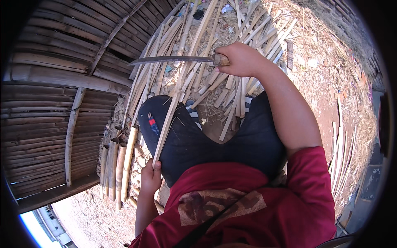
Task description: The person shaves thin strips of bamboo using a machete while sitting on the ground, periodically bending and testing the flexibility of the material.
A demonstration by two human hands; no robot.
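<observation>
My right hand [241, 60] is wrapped round the wooden handle of a long-bladed knife [173, 59], a machete by its shape. Its dark blade points left and lies across a long pale bamboo strip [168, 120]; whether the edge touches the strip I cannot tell. Near my left hip, my left hand [150, 177] grips the strip's lower end. From there the strip runs over my left thigh and away from me among other strips.
Many split bamboo strips [264, 37] lie spread on the ground ahead. At the left rises a slatted bamboo wall [49, 107], with several cut bamboo poles [120, 169] beside it. More thin strips [340, 153] lie at the right. Shavings litter the dirt.
</observation>
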